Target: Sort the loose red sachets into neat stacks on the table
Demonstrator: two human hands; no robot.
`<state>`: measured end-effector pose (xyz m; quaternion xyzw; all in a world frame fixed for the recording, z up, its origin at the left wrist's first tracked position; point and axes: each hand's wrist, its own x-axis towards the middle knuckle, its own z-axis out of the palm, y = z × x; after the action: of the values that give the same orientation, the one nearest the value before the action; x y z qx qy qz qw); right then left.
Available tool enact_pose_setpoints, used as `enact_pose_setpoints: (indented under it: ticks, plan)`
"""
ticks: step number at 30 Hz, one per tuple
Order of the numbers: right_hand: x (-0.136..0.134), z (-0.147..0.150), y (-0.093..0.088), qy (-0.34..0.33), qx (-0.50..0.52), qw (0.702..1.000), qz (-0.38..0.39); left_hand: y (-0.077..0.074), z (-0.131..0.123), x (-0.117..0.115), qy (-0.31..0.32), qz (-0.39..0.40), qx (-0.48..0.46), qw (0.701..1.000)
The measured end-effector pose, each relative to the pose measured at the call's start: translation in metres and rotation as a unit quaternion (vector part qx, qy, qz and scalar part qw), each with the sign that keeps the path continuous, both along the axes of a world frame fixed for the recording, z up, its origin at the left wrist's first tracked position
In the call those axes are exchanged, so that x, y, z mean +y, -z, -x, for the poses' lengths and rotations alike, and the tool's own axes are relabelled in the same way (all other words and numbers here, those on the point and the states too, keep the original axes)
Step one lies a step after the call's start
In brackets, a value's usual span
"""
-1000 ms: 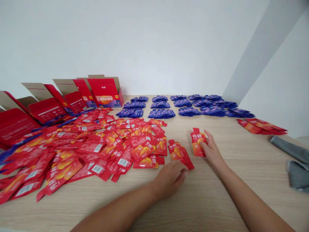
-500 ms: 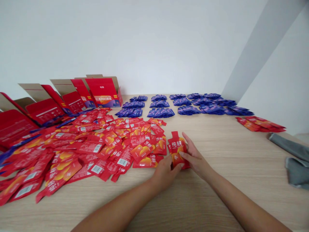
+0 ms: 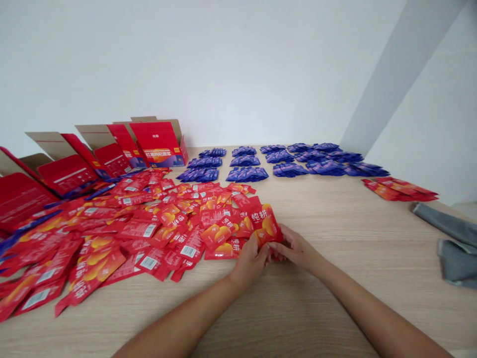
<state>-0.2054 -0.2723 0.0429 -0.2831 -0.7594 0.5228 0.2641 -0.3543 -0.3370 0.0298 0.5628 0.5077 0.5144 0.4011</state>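
Note:
Both of my hands meet at the middle of the wooden table (image 3: 335, 219). My left hand (image 3: 250, 261) and my right hand (image 3: 294, 247) pinch the lower edge of a small stack of red sachets (image 3: 264, 222) with orange fruit print, tilted up off the table. The stack sits at the right edge of a big loose heap of red sachets (image 3: 122, 228) spread over the left half of the table.
Open red cartons (image 3: 158, 141) stand at the back left. Several piles of blue sachets (image 3: 248, 174) lie in rows at the back. A small group of red sachets (image 3: 398, 189) lies far right, with a grey cloth (image 3: 454, 243) at the right edge.
My right hand carried a red sachet leftwards and set it on the one near my left hand. Both hands now grip the joined stack, nearer the heap.

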Motion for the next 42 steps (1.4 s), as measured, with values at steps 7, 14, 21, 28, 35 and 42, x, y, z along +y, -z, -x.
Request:
enact_pose_setpoints:
  ticks: [7, 14, 21, 28, 35, 42]
  plan:
    - [-0.004, -0.005, -0.008, -0.008, -0.003, 0.999, 0.043, -0.004, -0.001, 0.000, 0.057, 0.028, -0.013, 0.998]
    - [-0.009, -0.003, -0.022, 0.037, -0.029, 0.999, 0.008, -0.007, -0.002, -0.003, 0.049, 0.039, 0.023, 0.998]
    - [0.002, -0.008, -0.016, 0.101, -0.038, 0.993, -0.055, -0.007, -0.002, -0.005, 0.056, 0.057, 0.014, 0.997]
    - [0.019, -0.016, -0.006, 0.092, -0.002, 0.995, -0.030, -0.002, -0.001, -0.004, 0.041, 0.045, 0.113, 0.992]
    - [0.030, -0.020, 0.000, 0.085, -0.082, 0.984, -0.135, -0.007, 0.013, 0.001, -0.072, -0.020, 0.136, 0.988]
    - [0.032, -0.016, 0.015, 0.138, -0.164, 0.940, -0.264, -0.011, 0.036, 0.012, -0.115, -0.130, 0.431, 0.885]
